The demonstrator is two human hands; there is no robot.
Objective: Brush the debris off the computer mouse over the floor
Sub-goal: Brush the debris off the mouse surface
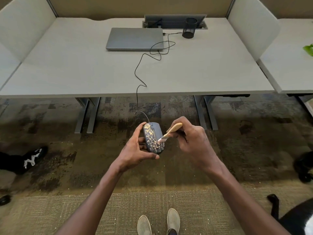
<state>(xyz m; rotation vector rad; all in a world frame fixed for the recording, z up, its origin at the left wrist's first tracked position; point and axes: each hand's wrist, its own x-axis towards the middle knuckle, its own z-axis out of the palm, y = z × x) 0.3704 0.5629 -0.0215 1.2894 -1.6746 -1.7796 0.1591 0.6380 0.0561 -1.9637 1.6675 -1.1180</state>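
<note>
A dark computer mouse (153,139) speckled with yellowish debris is held out over the carpeted floor (237,150), in front of the desk. My left hand (138,150) grips it from the left and underneath, thumb at its near end. My right hand (189,138) holds a small brush with a wooden handle (173,130); its pale bristles touch the right side of the mouse's top. The mouse's black cable (138,78) runs up over the desk edge to the laptop.
The grey desk (67,73) carries a closed laptop (134,39) and a black mesh pen cup (189,28). Desk legs (88,114) stand beyond the mouse. Someone's black shoe (32,157) is at left, a chair base (277,211) at right. Small crumbs dot the carpet.
</note>
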